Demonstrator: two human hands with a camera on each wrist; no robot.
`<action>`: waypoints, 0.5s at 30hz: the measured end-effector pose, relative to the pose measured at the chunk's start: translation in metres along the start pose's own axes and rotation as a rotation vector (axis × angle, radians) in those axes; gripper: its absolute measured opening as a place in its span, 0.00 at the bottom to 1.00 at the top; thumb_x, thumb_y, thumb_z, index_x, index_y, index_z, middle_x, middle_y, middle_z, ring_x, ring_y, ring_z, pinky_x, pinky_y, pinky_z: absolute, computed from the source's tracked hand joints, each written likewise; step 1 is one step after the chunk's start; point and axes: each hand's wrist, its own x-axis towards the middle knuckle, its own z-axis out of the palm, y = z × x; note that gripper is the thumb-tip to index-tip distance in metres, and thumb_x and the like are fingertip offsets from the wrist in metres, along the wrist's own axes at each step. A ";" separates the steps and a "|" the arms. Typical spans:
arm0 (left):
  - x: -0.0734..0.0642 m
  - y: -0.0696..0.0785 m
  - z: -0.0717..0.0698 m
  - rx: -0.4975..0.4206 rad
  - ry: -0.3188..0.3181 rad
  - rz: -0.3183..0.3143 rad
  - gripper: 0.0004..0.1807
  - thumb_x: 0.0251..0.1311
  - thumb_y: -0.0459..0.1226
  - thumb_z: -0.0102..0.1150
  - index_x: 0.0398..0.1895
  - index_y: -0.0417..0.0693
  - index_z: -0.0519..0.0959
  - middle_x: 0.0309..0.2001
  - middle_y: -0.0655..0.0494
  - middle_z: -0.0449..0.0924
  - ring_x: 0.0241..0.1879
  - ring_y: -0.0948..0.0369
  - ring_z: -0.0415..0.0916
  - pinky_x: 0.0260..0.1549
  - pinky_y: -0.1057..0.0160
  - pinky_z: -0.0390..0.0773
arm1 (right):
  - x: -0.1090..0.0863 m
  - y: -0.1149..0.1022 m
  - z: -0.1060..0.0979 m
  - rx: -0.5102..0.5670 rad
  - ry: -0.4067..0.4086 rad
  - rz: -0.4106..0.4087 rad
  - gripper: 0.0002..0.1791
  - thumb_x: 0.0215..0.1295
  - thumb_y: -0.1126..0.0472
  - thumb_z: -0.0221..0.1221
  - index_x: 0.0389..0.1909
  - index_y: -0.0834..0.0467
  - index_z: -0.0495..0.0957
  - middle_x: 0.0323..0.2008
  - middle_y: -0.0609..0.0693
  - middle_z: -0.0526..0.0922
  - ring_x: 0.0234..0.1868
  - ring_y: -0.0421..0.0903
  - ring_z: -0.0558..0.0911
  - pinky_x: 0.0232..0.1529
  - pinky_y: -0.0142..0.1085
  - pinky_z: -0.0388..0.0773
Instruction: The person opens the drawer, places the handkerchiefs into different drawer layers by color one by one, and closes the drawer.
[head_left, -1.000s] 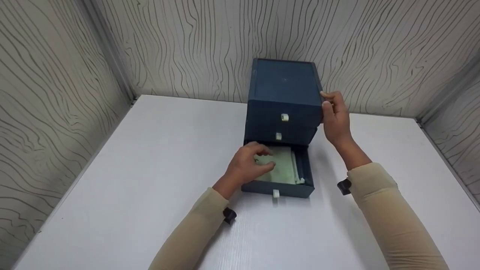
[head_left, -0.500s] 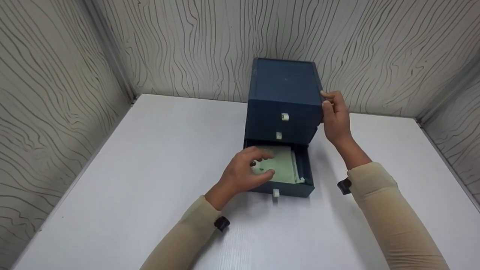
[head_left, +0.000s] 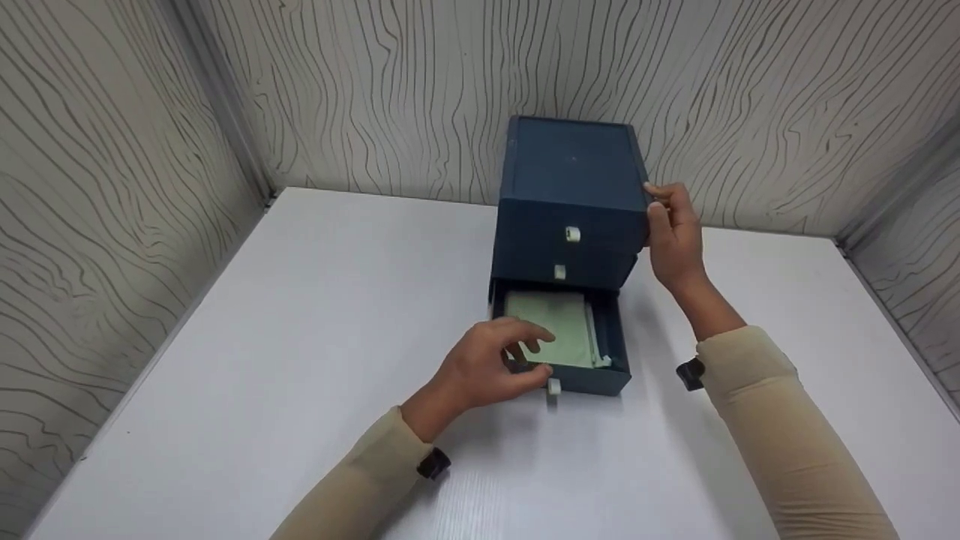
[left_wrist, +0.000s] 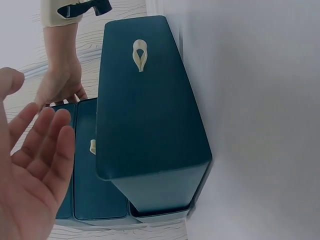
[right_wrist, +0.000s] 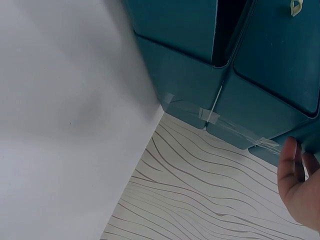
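Note:
A dark blue stack of drawers [head_left: 574,161] stands at the back of the white table. Its bottom drawer [head_left: 585,380] is pulled out, and a pale green flat item [head_left: 562,330] lies inside, beside other pale pieces. My left hand [head_left: 487,364] hovers over the drawer's front left corner, fingers bent loosely and thumb apart, near the white loop pull [head_left: 553,387]. Nothing is between its fingers; the left wrist view shows the palm [left_wrist: 30,190] bare. My right hand [head_left: 675,240] rests against the stack's upper right side, fingertips [right_wrist: 290,145] on the wall.
Two upper drawers, with a top pull [head_left: 573,234] and a middle pull [head_left: 559,272], are pushed in. Clear tape [right_wrist: 209,116] runs across the stack's side. A wood-grain patterned wall [head_left: 375,97] rises behind the white table [head_left: 337,300].
My left hand has drawn back from over the pale green item toward the drawer's front edge, uncovering more of that item. My right hand stays against the stack.

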 end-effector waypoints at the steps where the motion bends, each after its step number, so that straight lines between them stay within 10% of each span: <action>1: 0.000 0.001 0.000 0.005 -0.011 0.002 0.17 0.59 0.44 0.63 0.51 0.56 0.80 0.42 0.57 0.82 0.32 0.68 0.79 0.33 0.76 0.77 | 0.000 0.000 0.000 0.003 0.000 -0.002 0.22 0.75 0.57 0.42 0.54 0.74 0.67 0.20 0.41 0.71 0.19 0.36 0.70 0.24 0.26 0.71; 15: 0.001 0.003 0.010 0.044 -0.264 -0.098 0.13 0.58 0.44 0.61 0.46 0.59 0.82 0.28 0.66 0.83 0.29 0.78 0.77 0.33 0.77 0.75 | 0.000 0.000 0.001 -0.065 0.004 -0.028 0.19 0.75 0.61 0.39 0.52 0.74 0.66 0.26 0.37 0.69 0.20 0.36 0.66 0.26 0.25 0.68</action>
